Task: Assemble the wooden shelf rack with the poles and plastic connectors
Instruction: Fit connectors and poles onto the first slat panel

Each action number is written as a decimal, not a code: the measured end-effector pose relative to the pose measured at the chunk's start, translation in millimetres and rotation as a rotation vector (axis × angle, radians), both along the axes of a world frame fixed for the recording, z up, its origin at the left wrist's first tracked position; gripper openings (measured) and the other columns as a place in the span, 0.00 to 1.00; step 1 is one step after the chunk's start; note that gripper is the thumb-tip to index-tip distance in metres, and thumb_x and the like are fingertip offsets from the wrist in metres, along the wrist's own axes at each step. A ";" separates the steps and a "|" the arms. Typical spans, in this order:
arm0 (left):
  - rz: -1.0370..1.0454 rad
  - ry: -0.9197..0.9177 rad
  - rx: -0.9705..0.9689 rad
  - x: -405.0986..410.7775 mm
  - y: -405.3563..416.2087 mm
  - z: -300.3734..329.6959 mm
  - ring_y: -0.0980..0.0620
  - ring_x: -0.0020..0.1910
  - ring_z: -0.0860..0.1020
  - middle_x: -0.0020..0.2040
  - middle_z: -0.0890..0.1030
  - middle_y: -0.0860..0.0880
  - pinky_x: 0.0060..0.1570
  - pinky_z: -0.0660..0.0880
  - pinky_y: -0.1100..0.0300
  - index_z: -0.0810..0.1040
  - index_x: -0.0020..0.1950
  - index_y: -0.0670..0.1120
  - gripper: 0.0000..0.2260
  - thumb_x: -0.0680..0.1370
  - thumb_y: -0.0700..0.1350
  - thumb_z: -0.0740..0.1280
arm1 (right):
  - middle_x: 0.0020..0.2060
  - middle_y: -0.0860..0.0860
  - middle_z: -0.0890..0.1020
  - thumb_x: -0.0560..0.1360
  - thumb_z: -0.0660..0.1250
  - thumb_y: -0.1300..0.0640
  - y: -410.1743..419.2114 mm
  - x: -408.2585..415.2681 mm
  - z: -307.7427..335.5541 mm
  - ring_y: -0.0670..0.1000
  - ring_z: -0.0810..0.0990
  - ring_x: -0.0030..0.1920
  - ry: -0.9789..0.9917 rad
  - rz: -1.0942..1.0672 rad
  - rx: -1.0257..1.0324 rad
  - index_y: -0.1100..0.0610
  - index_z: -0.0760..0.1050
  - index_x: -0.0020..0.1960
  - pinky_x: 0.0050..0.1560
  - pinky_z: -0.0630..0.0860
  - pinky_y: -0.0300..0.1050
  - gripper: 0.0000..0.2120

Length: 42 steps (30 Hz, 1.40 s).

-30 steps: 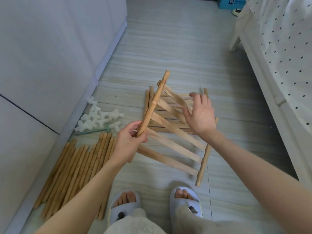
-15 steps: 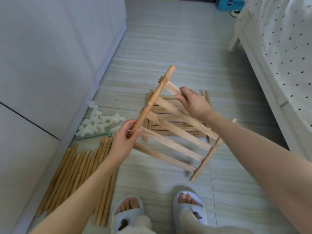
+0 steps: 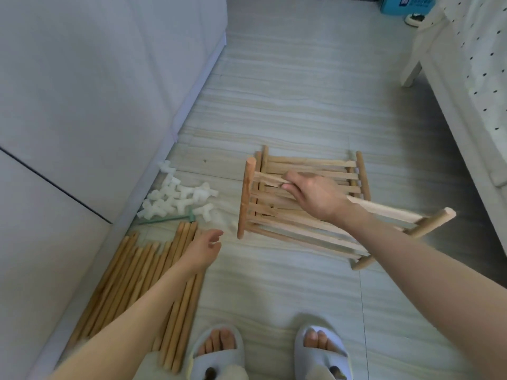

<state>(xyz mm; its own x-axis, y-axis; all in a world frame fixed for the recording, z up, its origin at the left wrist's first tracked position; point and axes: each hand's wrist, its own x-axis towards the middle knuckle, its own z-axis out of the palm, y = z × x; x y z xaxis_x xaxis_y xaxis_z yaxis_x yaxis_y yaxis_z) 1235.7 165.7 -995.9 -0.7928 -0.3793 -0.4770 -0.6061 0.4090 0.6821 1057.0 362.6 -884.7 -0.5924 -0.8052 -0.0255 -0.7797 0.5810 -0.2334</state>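
Wooden slatted shelf panel [image 3: 315, 231] held off the floor by right hand [image 3: 315, 196], fingers curled round one slat. Left hand [image 3: 203, 249] loose, holding nothing, above the loose poles [image 3: 131, 272]. White plastic connectors [image 3: 178, 196] piled by the wall. Second panel [image 3: 310, 168] flat on the floor underneath.

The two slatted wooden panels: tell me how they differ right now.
The held panel is lifted and tilted, gripped by the right hand; the floor panel lies flat, untouched. The held one partly covers the floor one. Both have light slats between round end poles.
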 end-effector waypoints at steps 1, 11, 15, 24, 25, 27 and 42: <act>0.018 -0.021 -0.022 -0.7 -4.4 -8.9 0.47 0.65 0.71 0.68 0.72 0.43 0.58 0.67 0.62 0.68 0.70 0.43 0.17 0.80 0.40 0.59 | 0.46 0.55 0.80 0.81 0.48 0.46 -1.4 -3.4 -6.7 0.60 0.78 0.46 0.030 0.000 -0.018 0.56 0.68 0.59 0.41 0.74 0.52 0.18; 0.049 -0.134 -0.446 -75.3 -62.0 -67.5 0.38 0.69 0.62 0.72 0.62 0.37 0.66 0.62 0.48 0.57 0.74 0.39 0.24 0.79 0.39 0.59 | 0.41 0.55 0.82 0.79 0.52 0.42 -14.1 -35.3 -42.5 0.62 0.80 0.41 0.184 -0.062 -0.068 0.53 0.70 0.57 0.34 0.65 0.47 0.18; -0.093 -0.193 -0.549 -94.4 -71.0 -85.1 0.38 0.67 0.63 0.69 0.67 0.37 0.66 0.60 0.50 0.62 0.72 0.39 0.20 0.81 0.43 0.57 | 0.31 0.56 0.81 0.79 0.56 0.44 -4.9 -27.3 -41.8 0.62 0.79 0.31 0.216 -0.088 -0.093 0.55 0.75 0.55 0.29 0.64 0.44 0.17; 0.032 -0.028 -0.420 -88.0 -51.3 -53.7 0.40 0.64 0.68 0.63 0.75 0.39 0.61 0.66 0.50 0.68 0.70 0.43 0.24 0.75 0.45 0.69 | 0.35 0.54 0.82 0.79 0.58 0.47 14.5 0.9 -28.6 0.62 0.80 0.35 0.118 -0.051 -0.137 0.55 0.75 0.56 0.30 0.62 0.44 0.14; 0.095 0.021 -0.323 -83.2 -47.6 -39.9 0.41 0.63 0.70 0.63 0.75 0.40 0.61 0.67 0.50 0.68 0.70 0.43 0.25 0.75 0.46 0.69 | 0.37 0.53 0.82 0.80 0.57 0.48 16.2 7.1 -26.4 0.62 0.80 0.37 0.115 -0.054 -0.125 0.54 0.75 0.56 0.30 0.62 0.44 0.14; 0.180 0.117 -0.157 -67.4 -38.0 -9.9 0.44 0.60 0.73 0.62 0.75 0.41 0.59 0.69 0.52 0.68 0.70 0.44 0.25 0.76 0.49 0.68 | 0.43 0.50 0.81 0.80 0.53 0.46 19.6 19.0 -23.4 0.60 0.80 0.42 0.091 -0.055 -0.064 0.52 0.72 0.59 0.32 0.63 0.45 0.15; 0.273 0.392 0.243 41.0 36.3 147.9 0.61 0.44 0.79 0.53 0.80 0.52 0.40 0.74 0.71 0.76 0.55 0.53 0.08 0.80 0.52 0.60 | 0.49 0.52 0.82 0.81 0.48 0.43 42.9 90.7 -12.4 0.59 0.79 0.50 -0.044 -0.016 0.057 0.46 0.68 0.64 0.44 0.73 0.50 0.18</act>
<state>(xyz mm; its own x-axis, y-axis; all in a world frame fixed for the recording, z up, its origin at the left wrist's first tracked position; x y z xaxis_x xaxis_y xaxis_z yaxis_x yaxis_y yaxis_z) 1276.7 202.0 -848.0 -0.8173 -0.5118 -0.2648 -0.3492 0.0744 0.9341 1147.7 405.5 -897.1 -0.6026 -0.7921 -0.0967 -0.7600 0.6066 -0.2334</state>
